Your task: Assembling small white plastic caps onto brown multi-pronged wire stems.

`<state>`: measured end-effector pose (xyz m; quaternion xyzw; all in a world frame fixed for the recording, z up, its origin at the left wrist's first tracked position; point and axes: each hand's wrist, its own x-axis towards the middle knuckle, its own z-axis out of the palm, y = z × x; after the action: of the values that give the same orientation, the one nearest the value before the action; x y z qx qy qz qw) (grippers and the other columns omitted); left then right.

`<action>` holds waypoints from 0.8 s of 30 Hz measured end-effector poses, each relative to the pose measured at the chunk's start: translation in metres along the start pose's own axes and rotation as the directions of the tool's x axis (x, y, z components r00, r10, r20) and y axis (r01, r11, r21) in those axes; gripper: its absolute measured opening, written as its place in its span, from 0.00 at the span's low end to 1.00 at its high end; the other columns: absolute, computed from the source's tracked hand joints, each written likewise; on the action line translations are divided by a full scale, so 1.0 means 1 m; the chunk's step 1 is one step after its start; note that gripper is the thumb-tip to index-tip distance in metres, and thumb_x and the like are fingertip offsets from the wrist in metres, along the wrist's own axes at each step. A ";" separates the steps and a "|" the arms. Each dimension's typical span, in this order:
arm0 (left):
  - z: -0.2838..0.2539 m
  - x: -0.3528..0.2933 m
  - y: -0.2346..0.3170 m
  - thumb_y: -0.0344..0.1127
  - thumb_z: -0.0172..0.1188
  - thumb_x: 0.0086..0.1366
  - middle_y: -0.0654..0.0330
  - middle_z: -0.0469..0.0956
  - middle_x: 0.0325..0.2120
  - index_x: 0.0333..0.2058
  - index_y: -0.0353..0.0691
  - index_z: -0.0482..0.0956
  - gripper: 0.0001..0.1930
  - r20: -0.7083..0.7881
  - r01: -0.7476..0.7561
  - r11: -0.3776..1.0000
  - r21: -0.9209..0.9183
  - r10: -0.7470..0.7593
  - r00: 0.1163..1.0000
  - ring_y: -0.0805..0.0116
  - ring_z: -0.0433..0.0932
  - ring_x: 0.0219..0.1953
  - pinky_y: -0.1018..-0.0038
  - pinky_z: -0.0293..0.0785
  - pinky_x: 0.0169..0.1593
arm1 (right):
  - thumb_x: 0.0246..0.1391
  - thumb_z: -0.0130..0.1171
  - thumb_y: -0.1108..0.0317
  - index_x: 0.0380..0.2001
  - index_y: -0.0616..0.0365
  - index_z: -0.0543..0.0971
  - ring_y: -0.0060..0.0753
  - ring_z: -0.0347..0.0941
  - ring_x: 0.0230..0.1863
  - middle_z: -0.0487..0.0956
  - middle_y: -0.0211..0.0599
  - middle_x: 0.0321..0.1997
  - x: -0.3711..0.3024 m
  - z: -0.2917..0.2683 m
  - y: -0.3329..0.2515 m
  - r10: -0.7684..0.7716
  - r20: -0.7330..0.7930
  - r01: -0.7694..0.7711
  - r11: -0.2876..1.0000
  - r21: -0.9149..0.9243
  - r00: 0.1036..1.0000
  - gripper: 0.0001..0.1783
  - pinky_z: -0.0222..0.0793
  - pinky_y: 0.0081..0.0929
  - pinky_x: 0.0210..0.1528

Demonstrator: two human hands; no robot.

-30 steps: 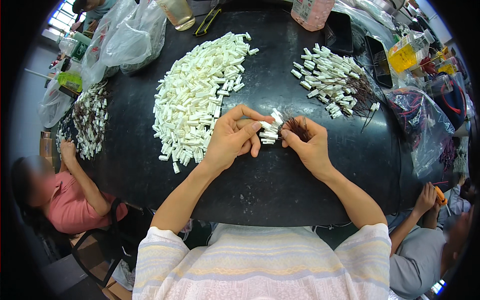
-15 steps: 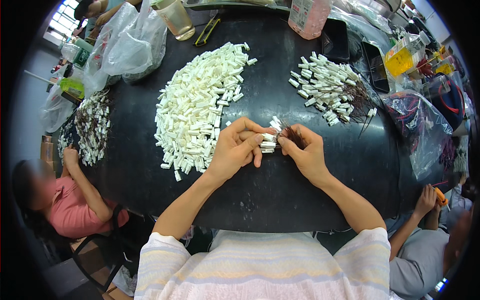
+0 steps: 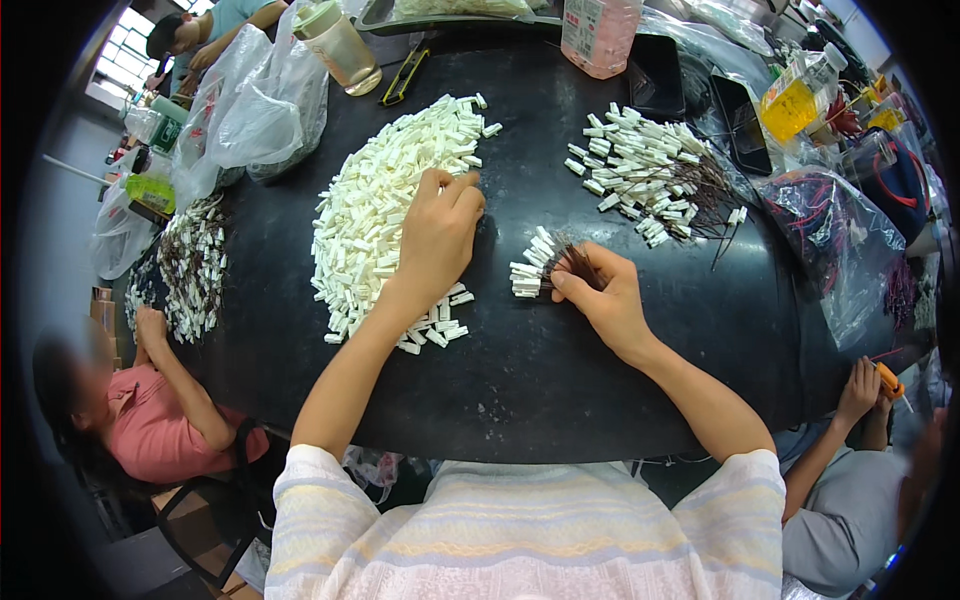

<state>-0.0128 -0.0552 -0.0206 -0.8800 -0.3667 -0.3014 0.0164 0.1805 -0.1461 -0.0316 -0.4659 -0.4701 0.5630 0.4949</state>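
A large heap of small white plastic connector housings (image 3: 365, 215) lies on the black table, left of centre. My left hand (image 3: 440, 235) is over the right side of this heap, palm down. Its fingers are bent together onto the housings, and the fingertips are hidden. To the right, my right hand (image 3: 605, 300) pinches a bundle of thin brown wires (image 3: 575, 265) between thumb and fingers. White connectors (image 3: 528, 275) fan out from the left end of the bundle, just above the tabletop.
Wired connectors (image 3: 650, 170) are piled at the far right, near a dark phone (image 3: 655, 80). A cutter knife (image 3: 405, 75), a drink cup (image 3: 340, 50) and a pink bottle (image 3: 598, 35) stand or lie along the back. Co-workers sit left and right; one wears a pink shirt (image 3: 160, 425).
My left hand has left the bundle and moved left and away from me onto the white heap. My right hand still holds the wires in nearly the same place.
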 end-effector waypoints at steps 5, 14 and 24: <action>-0.007 -0.019 0.039 0.23 0.56 0.55 0.61 0.76 0.27 0.30 0.33 0.73 0.03 0.172 0.514 0.690 -0.511 -0.503 0.847 0.79 0.69 0.24 0.83 0.62 0.25 | 0.46 0.57 0.74 0.21 0.64 0.71 0.13 0.66 0.23 0.72 0.28 0.19 0.000 0.002 0.006 -0.033 -0.020 0.031 0.998 -0.053 0.999 0.06 0.59 0.14 0.25; -0.012 -0.033 0.047 0.28 0.57 0.58 0.63 0.72 0.17 0.32 0.30 0.75 0.06 0.578 0.565 -0.206 -0.799 -0.523 0.626 0.84 0.62 0.15 0.89 0.52 0.16 | 0.42 0.60 0.73 0.14 0.64 0.68 0.11 0.54 0.19 0.63 0.22 0.12 0.001 0.003 0.011 -0.087 -0.033 0.077 0.971 -0.225 0.996 0.12 0.48 0.17 0.19; -0.015 -0.036 0.053 0.30 0.60 0.56 0.66 0.73 0.16 0.30 0.32 0.77 0.07 0.586 0.590 -0.184 -0.786 -0.526 0.617 0.86 0.64 0.17 0.89 0.54 0.18 | 0.41 0.60 0.73 0.14 0.65 0.69 0.11 0.54 0.18 0.62 0.22 0.12 -0.001 0.004 0.010 -0.097 -0.029 0.086 0.961 -0.263 0.995 0.11 0.47 0.18 0.18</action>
<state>-0.0055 -0.1202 -0.0181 -0.4195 -0.4281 -0.4096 -0.6877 0.1752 -0.1481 -0.0412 -0.5165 -0.5510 0.4627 0.4642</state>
